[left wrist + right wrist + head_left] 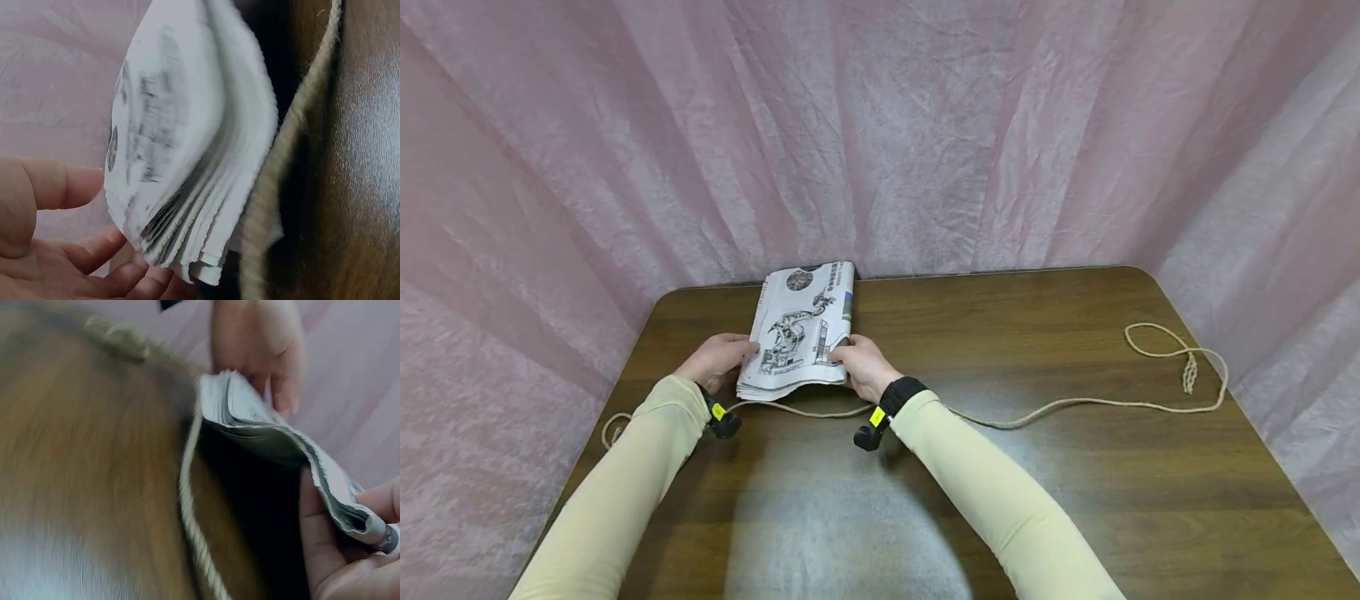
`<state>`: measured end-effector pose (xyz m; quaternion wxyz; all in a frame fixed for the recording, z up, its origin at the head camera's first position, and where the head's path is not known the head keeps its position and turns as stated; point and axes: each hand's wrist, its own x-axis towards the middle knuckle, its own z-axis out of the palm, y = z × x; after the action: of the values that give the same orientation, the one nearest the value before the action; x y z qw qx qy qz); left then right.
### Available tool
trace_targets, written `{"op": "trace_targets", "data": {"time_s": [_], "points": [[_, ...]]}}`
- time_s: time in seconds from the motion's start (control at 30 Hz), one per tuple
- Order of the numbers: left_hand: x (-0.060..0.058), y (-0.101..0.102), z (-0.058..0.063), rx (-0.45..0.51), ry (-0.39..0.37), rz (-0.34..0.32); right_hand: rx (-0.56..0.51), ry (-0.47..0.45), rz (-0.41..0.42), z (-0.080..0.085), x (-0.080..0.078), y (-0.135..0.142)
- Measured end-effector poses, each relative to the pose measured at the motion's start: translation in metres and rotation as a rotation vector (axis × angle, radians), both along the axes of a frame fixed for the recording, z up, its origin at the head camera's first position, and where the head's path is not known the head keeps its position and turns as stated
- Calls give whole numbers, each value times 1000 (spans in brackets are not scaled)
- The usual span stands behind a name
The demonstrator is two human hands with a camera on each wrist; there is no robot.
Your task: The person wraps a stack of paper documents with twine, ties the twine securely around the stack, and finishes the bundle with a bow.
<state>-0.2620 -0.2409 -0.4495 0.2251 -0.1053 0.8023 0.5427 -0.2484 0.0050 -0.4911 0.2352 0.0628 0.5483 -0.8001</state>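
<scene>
Folded newspaper [801,325] lies toward 11 o'clock on the table [1037,492], near edge bowed up. Your left hand [718,360] grips it at its 8 o'clock side; your right hand [867,368] pinches its 4 o'clock corner, thumb above, fingers beneath. Rope [187,494] passes just on the newspaper's 6 o'clock side, looping near the table's 3 o'clock edge. Pink curtain [917,142] at 12.

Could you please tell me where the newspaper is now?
In the head view, the newspaper is left of centre towards the back of the table, between the left hand and right hand, beyond the rope.
</scene>
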Motion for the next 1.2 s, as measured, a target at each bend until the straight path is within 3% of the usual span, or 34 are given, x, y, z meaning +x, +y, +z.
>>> {"op": "trace_targets", "data": {"time_s": [0.1, 0.3, 0.5, 0.67, 0.8, 1.07, 1.2], "points": [[0, 0, 4, 53, -9, 1, -114, -22, -33, 7, -1, 0], [0, 0, 10, 425, -136, -1, -288, -27, -37, 22, -2, 8], [1, 0, 14, 565, -174, 139, -246, 1, 15, 31, 8, 27], [7, 9, 16, 644, -196, 92, -166, 86, 101, 32, 21, 58], [17, 29, 20, 648, -147, 29, -89, 166, 176, 36, 33, 91], [50, 76, 25, 421, 47, -104, 139, 222, 248, 45, 63, 147], [66, 90, 21, 380, 92, -165, 254, 244, 281, 46, 76, 167]]}}
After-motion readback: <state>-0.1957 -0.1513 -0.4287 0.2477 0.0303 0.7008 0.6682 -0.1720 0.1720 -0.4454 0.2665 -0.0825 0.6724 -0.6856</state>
